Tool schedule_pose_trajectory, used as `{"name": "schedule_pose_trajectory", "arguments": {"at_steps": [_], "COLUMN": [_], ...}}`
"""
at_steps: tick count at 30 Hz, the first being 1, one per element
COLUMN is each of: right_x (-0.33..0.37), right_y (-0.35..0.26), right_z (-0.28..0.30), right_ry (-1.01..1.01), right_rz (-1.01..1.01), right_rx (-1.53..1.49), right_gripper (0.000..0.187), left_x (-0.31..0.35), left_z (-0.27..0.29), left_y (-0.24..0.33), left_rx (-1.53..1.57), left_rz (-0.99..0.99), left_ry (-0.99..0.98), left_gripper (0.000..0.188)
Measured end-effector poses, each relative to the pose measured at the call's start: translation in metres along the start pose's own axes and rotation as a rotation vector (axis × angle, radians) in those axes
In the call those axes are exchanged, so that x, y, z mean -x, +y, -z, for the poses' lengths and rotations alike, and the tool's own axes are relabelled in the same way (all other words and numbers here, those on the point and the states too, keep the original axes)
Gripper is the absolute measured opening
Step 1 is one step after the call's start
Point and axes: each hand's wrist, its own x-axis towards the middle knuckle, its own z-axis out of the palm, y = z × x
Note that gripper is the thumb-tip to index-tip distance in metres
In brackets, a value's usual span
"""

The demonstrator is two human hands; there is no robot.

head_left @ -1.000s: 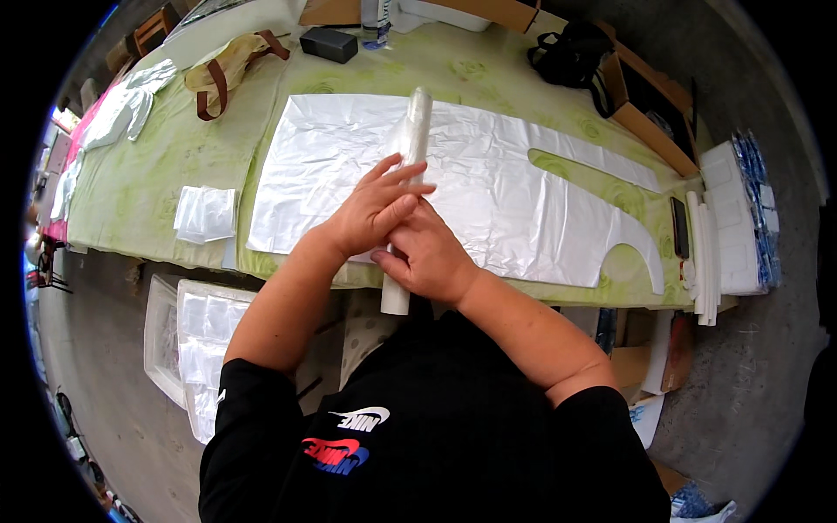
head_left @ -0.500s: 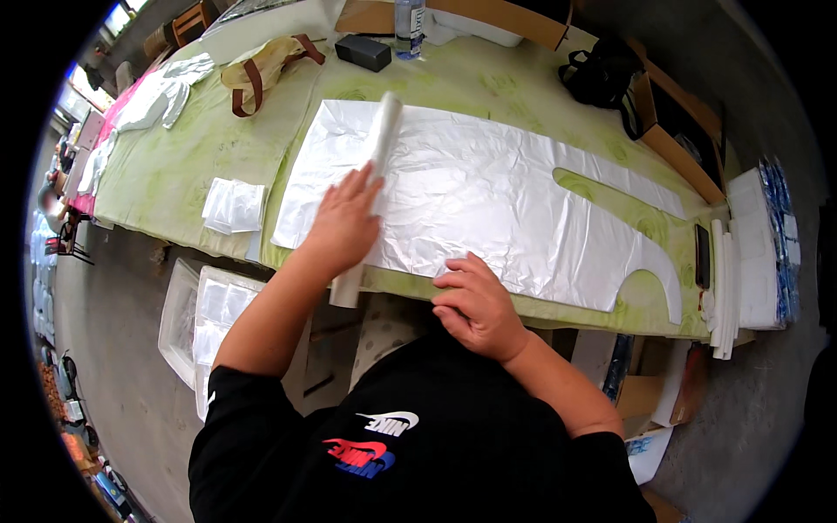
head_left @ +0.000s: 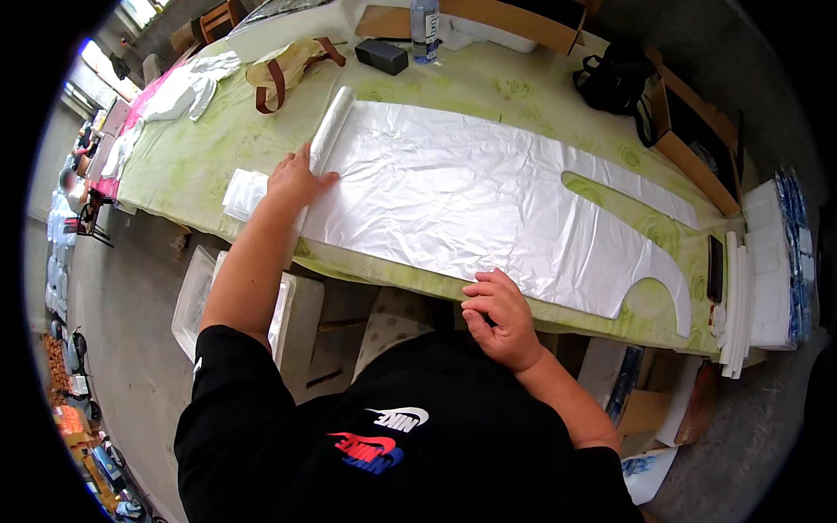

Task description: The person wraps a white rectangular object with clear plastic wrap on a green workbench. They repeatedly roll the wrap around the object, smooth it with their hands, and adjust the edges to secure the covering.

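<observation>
White plastic sheet [head_left: 453,192] seems under smoothing, left hand [head_left: 295,181] on the roll [head_left: 333,129] with thumb spread, right hand [head_left: 501,318] loosely curled, and next move calls for even pressure.

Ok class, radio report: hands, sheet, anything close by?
Left hand on roll, left end of sheet. Right hand empty, by its near edge. Sheet spread, wrinkled. Folded plastic left of left hand.

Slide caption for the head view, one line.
Left hand on a roll, right hand near the front edge of a white sheet.
</observation>
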Motion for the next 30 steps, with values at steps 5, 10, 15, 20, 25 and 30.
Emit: {"name": "schedule_pose_trajectory", "arguments": {"at_steps": [5,10,15,20,25,30], "right_x": [-0.001,-0.005,-0.016,-0.011,-0.007,0.024], "right_y": [-0.007,-0.013,-0.016,-0.016,-0.009,-0.007], "right_z": [0.007,-0.009,-0.026,-0.019,-0.008,0.029], "right_ry": [-0.018,-0.109,-0.138,-0.093,-0.094,-0.227], "right_rz": [-0.071,-0.450,-0.801,-0.855,-0.936,-1.000], "right_rx": [-0.128,-0.464,-0.963,-0.788,-0.765,-0.898], "right_gripper": [0.015,0.055,0.092,0.095,0.093,0.082], "left_x": [-0.021,0.045,0.086,0.129,0.106,0.031], "left_z": [-0.030,-0.023,-0.050,-0.033,-0.047,-0.038], "left_y": [-0.026,0.084,0.148,0.187,0.206,0.228], "left_rx": [0.543,1.511,1.860,1.628,1.403,1.492], "left_rz": [-0.101,0.071,-0.034,-0.233,-0.321,-0.119], "left_ry": [0.035,-0.507,-0.811,-0.417,-0.413,-0.298], "left_gripper": [0.074,0.044,0.049,0.070,0.088,0.083]}}
